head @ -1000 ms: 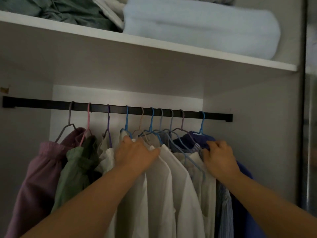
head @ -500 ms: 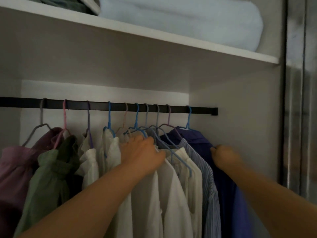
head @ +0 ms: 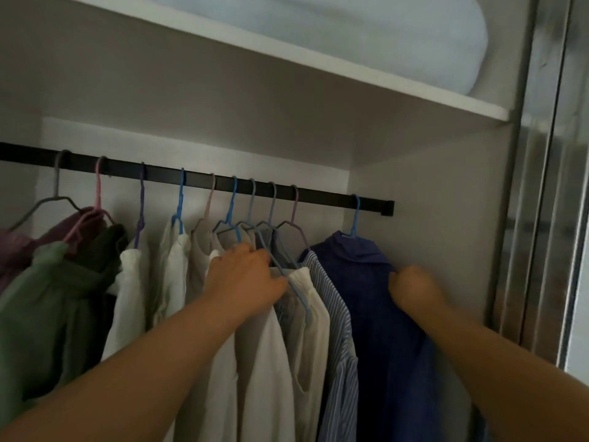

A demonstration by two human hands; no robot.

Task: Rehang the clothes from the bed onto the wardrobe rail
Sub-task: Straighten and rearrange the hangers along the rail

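A black wardrobe rail (head: 322,196) carries several hangers with clothes. From the left hang a mauve garment (head: 19,247), a green one (head: 47,301), several white shirts (head: 271,362), a striped shirt (head: 334,314) and a dark blue shirt (head: 376,298) on a blue hanger (head: 355,218) at the right end. My left hand (head: 245,282) rests on the shoulders of the white shirts, fingers curled among the hangers. My right hand (head: 414,288) grips the right shoulder of the dark blue shirt. The bed is out of view.
A white shelf (head: 350,74) above the rail holds a folded pale blue blanket (head: 366,33). The wardrobe's side wall (head: 430,234) stands just right of the blue shirt. A sliding door frame (head: 548,186) runs down the right edge.
My right hand slid the dark blue shirt along the rail to the right, opening a gap from the striped shirt. My left hand moved slightly right on the white shirts. The view shifted right.
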